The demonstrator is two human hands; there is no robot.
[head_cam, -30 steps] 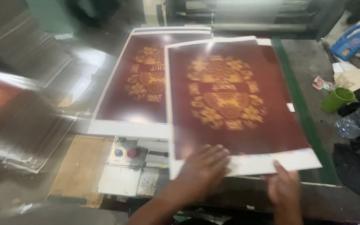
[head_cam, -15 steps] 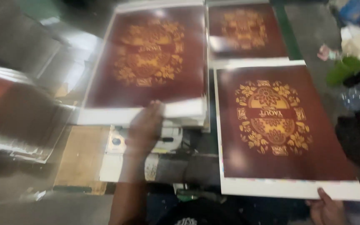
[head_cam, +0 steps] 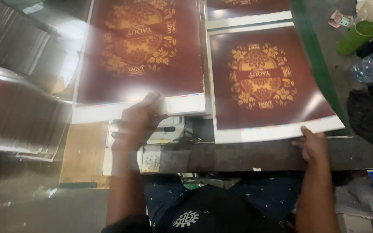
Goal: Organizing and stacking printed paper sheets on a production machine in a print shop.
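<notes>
right sheet (head_cam: 273, 82): maroon, gold floral medallion, white border | left sheet (head_cam: 139, 56): same maroon, gold flowers, white edge | cup (head_cam: 358, 36): green | strip (head_cam: 314, 60): dark green | trousers (head_cam: 221, 198): navy, small white marks

1. The person's left hand (head_cam: 138, 123) is stretched forward, back of the hand up, its shape smeared by motion blur.
2. Its fingers (head_cam: 150, 101) point ahead and a little to the right, lying fairly flat and close together; whether they pinch anything cannot be told through the blur.
3. The left forearm runs almost straight up from the bottom edge of the view to the wrist.
4. The right hand (head_cam: 312, 144) sits lower and farther right, sharper in view, back of the hand up.
5. Its thumb points forward and to the left, while the other fingers curl under and are hidden.
6. The right forearm rises from the lower right corner, bare, nearly vertical.
7. The two hands are well apart.
</notes>
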